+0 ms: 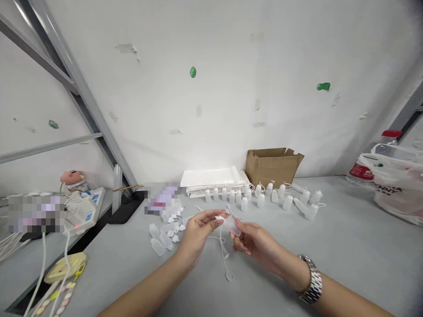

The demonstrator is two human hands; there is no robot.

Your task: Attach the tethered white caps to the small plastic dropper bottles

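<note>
Just above the desk, my two hands meet at a small translucent plastic bottle (234, 227). My right hand (253, 240) grips the bottle's body between thumb and fingers. With thumb and fingertips, my left hand (201, 226) pinches a small white cap (219, 218) at the bottle's other end; whether it is seated on the neck, I cannot tell. A thin white cord (223, 255) with a loop at its end dangles below. Loose bottles (158, 247) and several small white caps (175, 238) lie left of my left hand.
Several capped bottles (244, 204) stand in rough rows at the back, some corded. Behind are a stack of white sheets (211, 177) and a cardboard box (272, 167). A plastic bag (399, 189) sits far right, a power strip (89, 207) with cables on the left.
</note>
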